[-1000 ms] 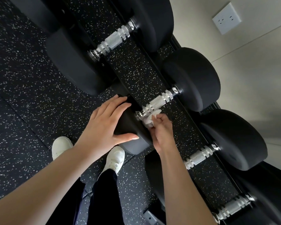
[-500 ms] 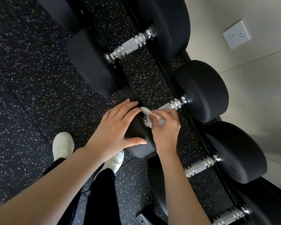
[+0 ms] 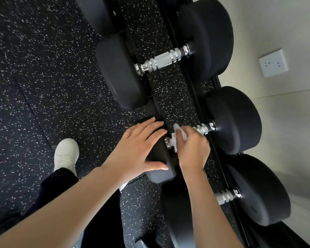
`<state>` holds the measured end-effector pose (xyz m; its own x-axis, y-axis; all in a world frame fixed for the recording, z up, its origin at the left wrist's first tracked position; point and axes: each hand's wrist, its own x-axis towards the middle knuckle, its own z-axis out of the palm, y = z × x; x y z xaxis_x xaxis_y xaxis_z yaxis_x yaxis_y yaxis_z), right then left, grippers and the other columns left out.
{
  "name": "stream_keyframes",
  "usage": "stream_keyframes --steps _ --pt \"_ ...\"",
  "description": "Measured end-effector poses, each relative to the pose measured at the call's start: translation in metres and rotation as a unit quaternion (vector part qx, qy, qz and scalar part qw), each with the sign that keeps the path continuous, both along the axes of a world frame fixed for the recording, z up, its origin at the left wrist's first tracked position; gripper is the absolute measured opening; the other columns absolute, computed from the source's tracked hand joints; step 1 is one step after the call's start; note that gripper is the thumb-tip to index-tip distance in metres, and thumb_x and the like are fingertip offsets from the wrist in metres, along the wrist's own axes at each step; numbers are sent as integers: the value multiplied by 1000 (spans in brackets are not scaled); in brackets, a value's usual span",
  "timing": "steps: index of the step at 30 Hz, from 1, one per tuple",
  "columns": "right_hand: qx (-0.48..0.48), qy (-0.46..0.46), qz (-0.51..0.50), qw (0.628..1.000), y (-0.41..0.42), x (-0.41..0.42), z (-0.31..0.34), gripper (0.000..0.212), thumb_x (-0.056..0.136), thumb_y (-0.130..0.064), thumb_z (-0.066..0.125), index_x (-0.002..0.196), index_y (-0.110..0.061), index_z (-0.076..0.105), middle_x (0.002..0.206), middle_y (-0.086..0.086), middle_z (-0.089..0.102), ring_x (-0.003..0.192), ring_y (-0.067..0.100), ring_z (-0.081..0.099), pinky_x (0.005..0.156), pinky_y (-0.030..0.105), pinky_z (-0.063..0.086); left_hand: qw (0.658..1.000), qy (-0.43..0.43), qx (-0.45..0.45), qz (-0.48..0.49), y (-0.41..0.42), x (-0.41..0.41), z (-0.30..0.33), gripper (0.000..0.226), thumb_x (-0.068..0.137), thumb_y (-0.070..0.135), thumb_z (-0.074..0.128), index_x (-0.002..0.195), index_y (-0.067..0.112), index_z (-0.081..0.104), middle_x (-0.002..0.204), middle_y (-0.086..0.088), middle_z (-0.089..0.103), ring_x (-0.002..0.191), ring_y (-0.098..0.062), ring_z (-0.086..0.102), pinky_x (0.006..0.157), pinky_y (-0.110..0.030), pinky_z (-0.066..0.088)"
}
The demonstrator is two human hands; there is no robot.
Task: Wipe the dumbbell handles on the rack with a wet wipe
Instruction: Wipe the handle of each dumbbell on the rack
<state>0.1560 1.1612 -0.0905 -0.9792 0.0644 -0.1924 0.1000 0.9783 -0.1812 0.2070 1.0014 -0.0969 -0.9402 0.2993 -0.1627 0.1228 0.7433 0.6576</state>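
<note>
Nearest, at lower centre, two bare forearms reach up the frame. Left hand [image 3: 139, 149] lies flat on the near black head [image 3: 161, 158] of the middle dumbbell, fingers straight and slightly spread, thumb extended along the head's side. Right hand [image 3: 191, 147], just right of it, has fingers curled around a white wet wipe [image 3: 177, 134] pressed to the chrome handle [image 3: 203, 129], near its inner end. At centre left, one white shoe [image 3: 66, 154] stands on speckled floor [image 3: 43, 77]. Farther up, another dumbbell's handle [image 3: 164, 59] lies uncovered on the rack [image 3: 168, 97]. A wall socket [image 3: 273, 63] sits at upper right.
</note>
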Motion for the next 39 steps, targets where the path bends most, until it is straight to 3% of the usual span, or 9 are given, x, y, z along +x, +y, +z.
stream_keyframes --steps 4,7,15,18,22,26,31,39 --pt "16 52 -49 997 9 -17 2 16 90 -23 57 94 -12 68 81 11 69 73 33 62 62 29 34 1000 -2 -2 -4 0 1 -2 84 72 75 42 138 22 43 149 6 35 142 -15 21 111 -40 25" --pt "27 113 -72 991 14 -23 -1 11 87 -17 60 87 -9 68 69 15 68 59 35 60 56 27 30 1000 0 2 -3 -1 1 -2 84 73 75 42 138 23 43 149 6 36 142 -15 22 111 -37 20" --pt "49 243 -84 965 31 -28 -10 9 82 -16 61 79 -14 69 55 5 63 40 25 53 46 18 28 1000 0 6 2 -1 1 0 83 73 75 42 139 25 39 150 8 33 142 -12 19 112 -38 22" --pt "45 250 -77 964 34 -25 -12 3 82 -14 67 79 -15 69 56 3 63 40 24 53 45 17 28 1000 1 2 -6 -2 1 0 82 74 76 41 139 26 38 150 9 33 142 -12 19 112 -34 17" --pt "48 254 -70 963 39 -21 -13 9 85 -18 60 82 -15 69 58 3 63 40 25 53 42 19 31 1000 2 -1 -8 -2 0 0 83 74 76 42 138 24 41 149 8 33 142 -12 20 110 -32 17" --pt "23 260 -124 957 38 -13 -13 9 84 -16 60 84 -13 68 58 5 65 41 27 56 42 19 32 1000 1 -10 -11 -1 -1 2 84 73 76 42 138 22 44 149 6 35 141 -13 21 108 -35 23" --pt "-24 246 -194 949 37 -2 -12 3 83 -14 65 85 -13 67 63 6 68 47 28 61 44 22 36 999 -1 -19 -26 -2 -2 5 85 74 75 42 138 20 44 149 6 36 141 -13 19 110 -27 12" --pt "-222 189 -223 930 19 7 24 6 86 -21 64 87 -16 62 67 -3 64 56 15 58 49 23 43 997 -3 -52 -50 -9 -15 26 81 78 73 36 132 15 53 137 -1 51 128 -16 35 96 -43 42"
